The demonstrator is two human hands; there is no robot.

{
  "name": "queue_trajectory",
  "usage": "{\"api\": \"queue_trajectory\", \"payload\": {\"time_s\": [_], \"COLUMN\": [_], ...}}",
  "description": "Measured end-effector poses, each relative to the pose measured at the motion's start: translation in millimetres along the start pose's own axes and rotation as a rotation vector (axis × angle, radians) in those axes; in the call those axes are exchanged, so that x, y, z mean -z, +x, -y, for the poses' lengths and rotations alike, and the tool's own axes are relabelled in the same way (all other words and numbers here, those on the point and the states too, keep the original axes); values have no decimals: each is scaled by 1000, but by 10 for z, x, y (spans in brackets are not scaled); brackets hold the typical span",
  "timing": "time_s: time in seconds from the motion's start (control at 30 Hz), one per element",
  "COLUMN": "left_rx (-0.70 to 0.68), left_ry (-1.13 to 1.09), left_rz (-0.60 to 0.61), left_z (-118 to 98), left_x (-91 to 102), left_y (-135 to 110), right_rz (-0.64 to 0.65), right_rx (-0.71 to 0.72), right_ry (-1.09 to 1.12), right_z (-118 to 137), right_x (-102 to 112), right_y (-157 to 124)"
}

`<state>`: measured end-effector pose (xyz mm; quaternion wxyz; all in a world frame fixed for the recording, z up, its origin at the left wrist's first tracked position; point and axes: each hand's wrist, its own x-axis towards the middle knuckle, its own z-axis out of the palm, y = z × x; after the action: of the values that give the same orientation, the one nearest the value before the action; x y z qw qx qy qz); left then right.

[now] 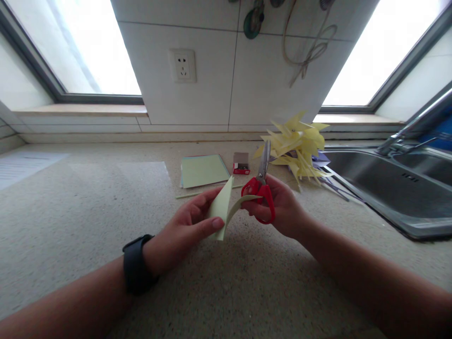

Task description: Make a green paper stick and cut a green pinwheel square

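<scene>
My left hand [197,219] pinches a folded piece of pale green paper [221,205], thumb on the near face and fingers behind it. A flap of the paper curves out to the right. My right hand [278,205] holds red-handled scissors [265,200], their blades pointing up and away from the paper. Its thumb and a finger also touch the tip of the curved flap. Behind my hands lie a stack of pale green paper squares [203,170], a thin pale stick [192,194] and a small open red box [241,165] with small dark items inside.
Yellow paper pinwheels [298,146] are heaped at the back right, with some purple paper among them. A steel sink [384,183] with a tap is set into the speckled counter [88,235] at the right. White sheets [28,165] lie at the left. A tiled wall with a socket [182,66] stands behind.
</scene>
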<state>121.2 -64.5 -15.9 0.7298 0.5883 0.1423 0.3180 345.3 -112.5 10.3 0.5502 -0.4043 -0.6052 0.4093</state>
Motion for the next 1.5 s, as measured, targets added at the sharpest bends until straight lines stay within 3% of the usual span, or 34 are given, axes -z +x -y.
{"api": "queue_trajectory", "payload": {"time_s": [0.1, 0.37, 0.7, 0.97, 1.5], "left_rx": [73, 33, 32, 14, 19], "left_ry": [-111, -221, -185, -173, -212], "left_rz": [-41, -71, -68, -108, -99], "left_z": [-10, -4, -50, -62, -26], "left_x": [-26, -56, -72, -83, -33], "left_y": [17, 10, 1, 7, 18], "right_rz": [19, 26, 12, -53, -67], "right_rx": [-27, -24, -64, -13, -7], "right_ry": [-4, 39, 38, 51, 17], "right_z": [14, 37, 30, 80, 41], "right_x": [16, 53, 85, 60, 131], "right_y": [-8, -16, -39, -23, -18]}}
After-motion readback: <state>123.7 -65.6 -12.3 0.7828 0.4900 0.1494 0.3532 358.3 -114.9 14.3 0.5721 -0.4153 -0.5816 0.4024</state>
